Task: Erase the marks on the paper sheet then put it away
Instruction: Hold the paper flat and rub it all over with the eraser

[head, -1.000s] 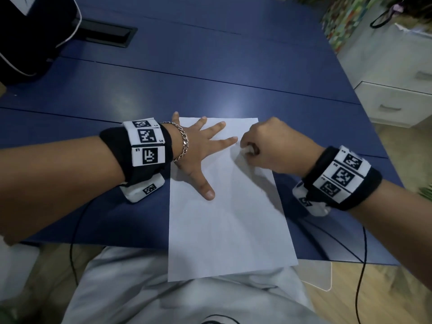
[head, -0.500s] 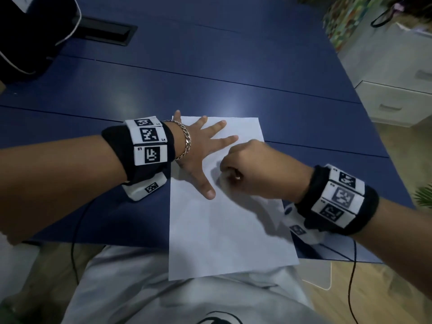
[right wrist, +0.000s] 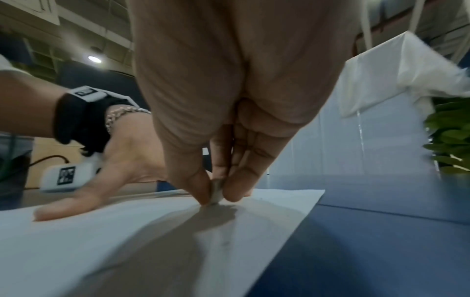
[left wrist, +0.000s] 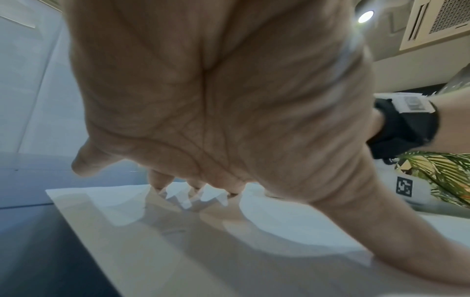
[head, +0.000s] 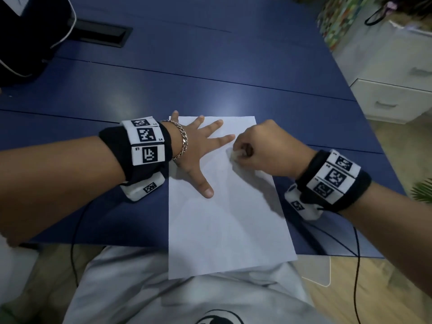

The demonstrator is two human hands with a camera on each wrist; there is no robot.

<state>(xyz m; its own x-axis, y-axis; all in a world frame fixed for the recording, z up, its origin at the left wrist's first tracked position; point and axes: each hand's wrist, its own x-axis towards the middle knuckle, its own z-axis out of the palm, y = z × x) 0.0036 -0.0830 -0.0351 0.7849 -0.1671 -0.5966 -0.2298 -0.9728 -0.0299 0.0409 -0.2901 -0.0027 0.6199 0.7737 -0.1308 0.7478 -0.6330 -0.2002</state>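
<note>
A white paper sheet (head: 224,218) lies on the blue table (head: 210,73), its near end hanging past the table's front edge. My left hand (head: 201,148) lies flat with spread fingers on the sheet's upper left part and presses it down; the left wrist view shows its fingertips (left wrist: 157,181) on the sheet (left wrist: 229,241). My right hand (head: 264,150) pinches a small white eraser (head: 235,155) between thumb and fingers and holds it against the sheet near the upper right. In the right wrist view the eraser (right wrist: 216,194) touches the sheet (right wrist: 101,241).
A black bag (head: 21,38) with a white cord sits at the table's far left, beside a black cable hatch (head: 100,33). White drawers (head: 392,99) stand right of the table. Thin black cables (head: 355,265) hang from both wrists. A green plant (right wrist: 447,136) stands to the right.
My right hand with the eraser went down and left across the sheet, then came back up and right near the left index fingertip. The left hand stayed pressed flat.
</note>
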